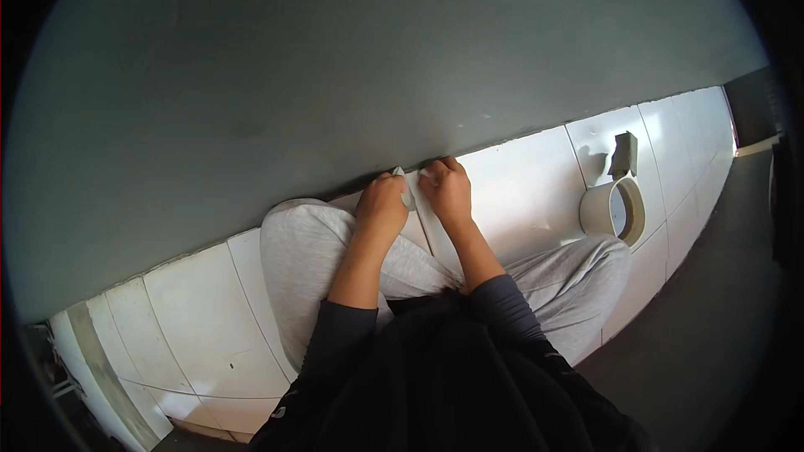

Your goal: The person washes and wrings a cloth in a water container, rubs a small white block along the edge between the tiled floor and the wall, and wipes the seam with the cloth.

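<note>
My left hand (pixel 383 202) is closed around a small grey-green piece (pixel 408 194), perhaps folded cloth or sandpaper; its kind is not clear. Beside it, my right hand (pixel 448 191) has its fingers curled in a pinch, with a bit of something whitish at the fingertips, too small to name. Both hands are close together at the foot of the grey wall (pixel 402 59), where it meets the white tiles (pixel 511 192). The palms are hidden from above.
My bent legs in grey trousers (pixel 306 259) lie on the tiled ledge. To the right stands a round white container (pixel 596 211) with a brownish rim, and beyond it a grey-green rectangular piece (pixel 625 155). A darker floor (pixel 670 360) lies past the ledge's edge.
</note>
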A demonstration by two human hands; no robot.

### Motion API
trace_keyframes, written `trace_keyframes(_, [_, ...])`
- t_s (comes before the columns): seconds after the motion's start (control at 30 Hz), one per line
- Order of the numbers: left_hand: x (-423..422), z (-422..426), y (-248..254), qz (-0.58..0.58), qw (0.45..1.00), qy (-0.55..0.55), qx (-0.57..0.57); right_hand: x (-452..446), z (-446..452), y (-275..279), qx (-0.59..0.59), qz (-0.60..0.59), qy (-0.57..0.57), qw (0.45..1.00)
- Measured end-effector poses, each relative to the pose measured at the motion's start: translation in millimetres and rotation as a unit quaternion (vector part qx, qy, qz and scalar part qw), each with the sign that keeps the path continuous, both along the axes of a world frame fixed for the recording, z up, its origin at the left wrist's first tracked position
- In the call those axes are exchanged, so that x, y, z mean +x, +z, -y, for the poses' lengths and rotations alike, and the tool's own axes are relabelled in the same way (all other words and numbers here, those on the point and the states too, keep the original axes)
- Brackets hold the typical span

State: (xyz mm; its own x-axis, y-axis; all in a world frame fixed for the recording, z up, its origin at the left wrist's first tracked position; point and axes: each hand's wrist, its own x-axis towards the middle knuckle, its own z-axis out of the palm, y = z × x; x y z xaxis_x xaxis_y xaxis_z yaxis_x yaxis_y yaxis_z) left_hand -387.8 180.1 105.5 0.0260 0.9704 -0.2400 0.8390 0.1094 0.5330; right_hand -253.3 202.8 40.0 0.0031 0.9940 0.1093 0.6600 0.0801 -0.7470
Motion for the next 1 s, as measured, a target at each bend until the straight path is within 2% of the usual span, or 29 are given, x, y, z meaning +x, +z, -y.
trace_keyframes(0.07, [-2.8, 0.9, 2.4, 0.008, 1.000, 0.011, -0.004, 14.3, -7.1, -4.9, 0.009, -0.001, -0.051, 0.999])
trace_keyframes(0.17, [-0.9, -0.7, 1.2, 0.006, 1.000, 0.014, -0.021, 19.6, -8.3, 5.9, 0.007, 0.069, -0.080, 0.994])
trace_keyframes(0.3, [4.7, -1.1, 2.8, 0.013, 1.000, 0.012, -0.014, -3.1, 3.5, -2.3, 0.063, 0.091, 0.026, 0.994])
trace_keyframes(0.5, [-1.0, -1.1, 3.0, 0.010, 0.999, 0.021, -0.031, 19.1, -9.5, -3.0, 0.062, 0.098, -0.090, 0.989])
trace_keyframes(0.63, [4.4, -2.0, 2.8, 0.008, 1.000, 0.012, -0.016, -15.1, 5.8, -6.7, 0.085, 0.082, 0.034, 0.992])
trace_keyframes(0.7, [1.5, -1.3, 2.5, -0.001, 1.000, 0.009, -0.010, -10.5, 5.9, -2.1, 0.075, 0.076, 0.026, 0.994])
trace_keyframes(0.83, [-1.1, -0.1, 2.1, 0.004, 1.000, 0.008, -0.006, 24.8, -9.8, -1.8, 0.050, 0.102, -0.088, 0.990])
trace_keyframes(0.9, [3.5, -1.9, 3.7, 0.011, 1.000, 0.007, -0.009, 20.6, -7.8, -5.4, 0.077, 0.110, -0.081, 0.988])
trace_keyframes(1.0, [8.3, -4.2, 5.7, 0.023, 1.000, -0.005, -0.016, 1.1, 0.5, -7.2, 0.085, 0.086, 0.011, 0.993])
